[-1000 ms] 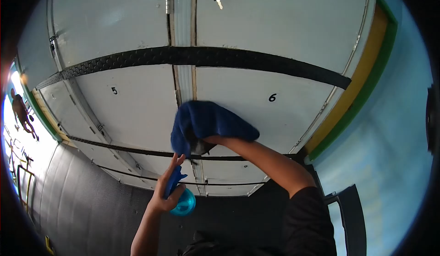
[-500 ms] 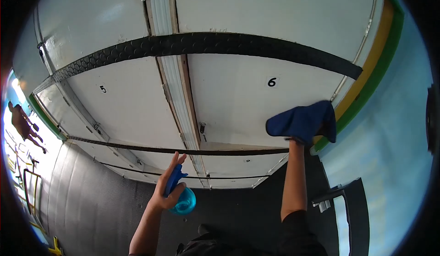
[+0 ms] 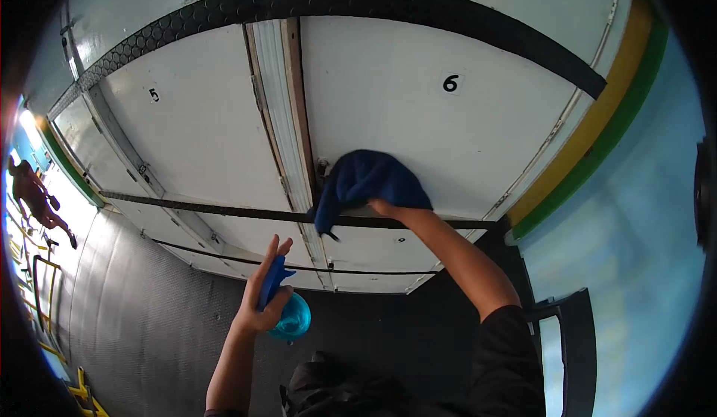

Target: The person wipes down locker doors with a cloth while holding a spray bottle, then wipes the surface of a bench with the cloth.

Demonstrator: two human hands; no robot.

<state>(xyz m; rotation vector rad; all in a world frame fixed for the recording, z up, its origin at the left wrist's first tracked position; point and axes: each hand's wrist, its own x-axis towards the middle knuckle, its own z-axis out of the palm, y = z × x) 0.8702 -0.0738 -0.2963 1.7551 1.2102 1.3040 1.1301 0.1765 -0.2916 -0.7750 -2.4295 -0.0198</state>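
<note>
My left hand (image 3: 258,301) is closed around the neck of a spray bottle (image 3: 293,317) with a blue trigger head and a turquoise see-through body. Some of its fingers point upward past the trigger. My right hand (image 3: 382,208) has a dark blue cloth (image 3: 370,178) draped over it and presses it against the lower left part of the white locker door marked 6 (image 3: 396,110). Most of the right fingers are hidden by the cloth. The cloth's left end hangs over the black strip below the door, close to the door's latch.
Another white door marked 5 (image 3: 190,118) lies to the left, past a metal post (image 3: 276,118). A black textured strip (image 3: 336,0) runs above. At right stand a light blue wall (image 3: 627,215) and a black-framed object (image 3: 579,350). A person (image 3: 33,196) is far left.
My right hand has swept the cloth leftward across door 6, from its right edge to near the latch. The left hand still holds the spray bottle. The view has tilted down slightly.
</note>
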